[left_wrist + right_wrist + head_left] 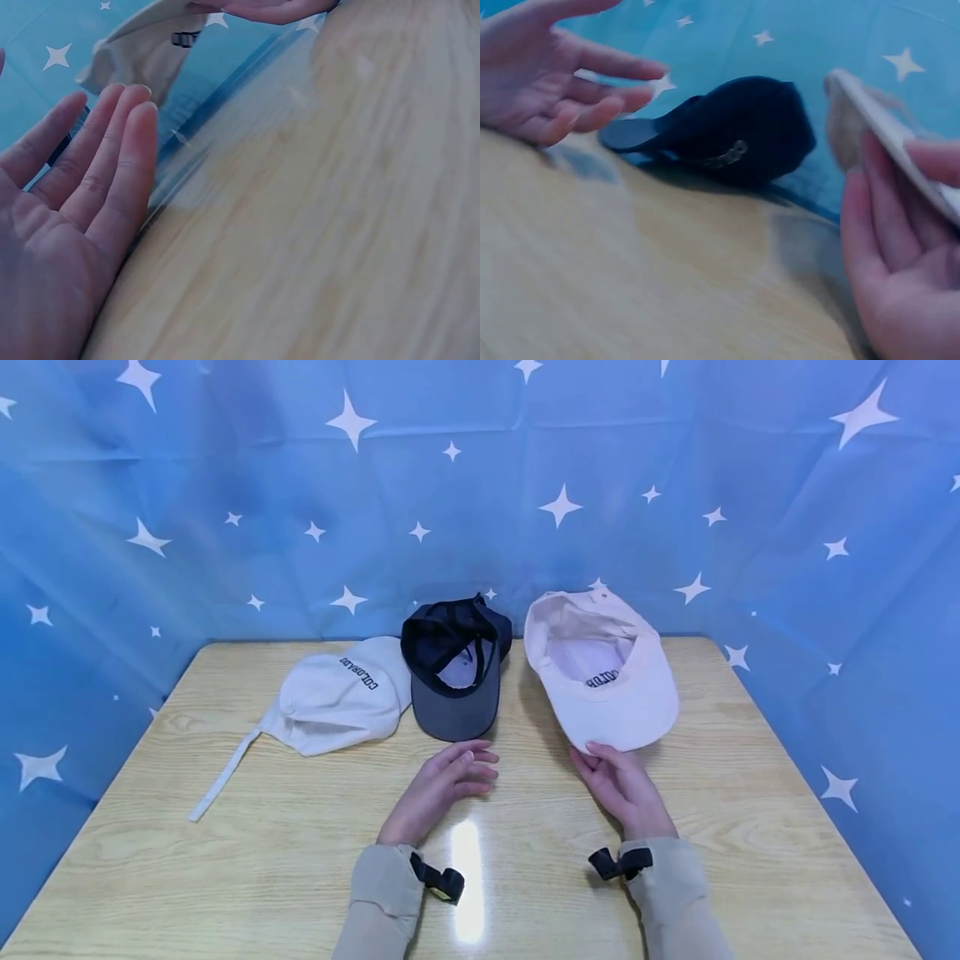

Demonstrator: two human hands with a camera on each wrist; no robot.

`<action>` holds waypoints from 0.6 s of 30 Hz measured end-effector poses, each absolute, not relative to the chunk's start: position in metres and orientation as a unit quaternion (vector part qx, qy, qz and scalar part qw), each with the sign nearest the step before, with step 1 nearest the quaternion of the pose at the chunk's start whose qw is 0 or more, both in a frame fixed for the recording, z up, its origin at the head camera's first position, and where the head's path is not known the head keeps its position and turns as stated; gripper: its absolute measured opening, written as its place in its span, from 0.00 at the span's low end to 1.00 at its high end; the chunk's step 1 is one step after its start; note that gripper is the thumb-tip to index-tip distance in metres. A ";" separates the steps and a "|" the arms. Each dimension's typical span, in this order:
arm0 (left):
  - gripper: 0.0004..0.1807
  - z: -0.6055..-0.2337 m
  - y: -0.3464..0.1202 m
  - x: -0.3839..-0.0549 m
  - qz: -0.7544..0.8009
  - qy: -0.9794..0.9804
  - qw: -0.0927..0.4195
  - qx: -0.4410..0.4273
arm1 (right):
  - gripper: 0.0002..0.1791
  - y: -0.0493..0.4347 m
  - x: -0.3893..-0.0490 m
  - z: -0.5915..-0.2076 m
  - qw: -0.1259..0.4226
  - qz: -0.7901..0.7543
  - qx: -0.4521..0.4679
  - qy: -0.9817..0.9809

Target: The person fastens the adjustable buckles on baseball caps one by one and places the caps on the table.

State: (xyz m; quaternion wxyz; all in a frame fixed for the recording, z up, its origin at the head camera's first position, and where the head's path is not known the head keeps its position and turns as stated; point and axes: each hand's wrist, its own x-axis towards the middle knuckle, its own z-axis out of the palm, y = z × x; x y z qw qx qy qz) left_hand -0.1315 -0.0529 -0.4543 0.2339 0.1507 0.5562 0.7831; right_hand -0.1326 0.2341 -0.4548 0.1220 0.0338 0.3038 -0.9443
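A right hand (622, 787) pinches the brim (617, 727) of a pale cap (660, 668) toward the desk's (540, 877) far right corner. The left hand (442, 785), loose and empty, hangs before a dark cap (456, 717) near the far edge; a white cap (322, 697) lies farther left.

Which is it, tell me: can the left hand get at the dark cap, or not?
Probably yes: the left hand holds nothing and is close to the dark cap, with nothing visible between them; the right hand holds a white cap off to one side.
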 end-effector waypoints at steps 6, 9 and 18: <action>0.23 -0.452 -0.050 -0.129 0.773 0.578 0.218 0.146 | 0.19 0.214 -0.127 -0.451 0.142 -0.925 -0.012 0.352; 0.21 -0.452 -0.046 -0.129 0.766 0.596 0.192 0.145 | 0.19 0.204 -0.125 -0.450 0.154 -0.913 -0.045 0.374; 0.19 -0.437 -0.033 -0.125 0.763 0.634 0.082 0.093 | 0.18 0.185 -0.123 -0.453 0.163 -0.906 -0.090 0.381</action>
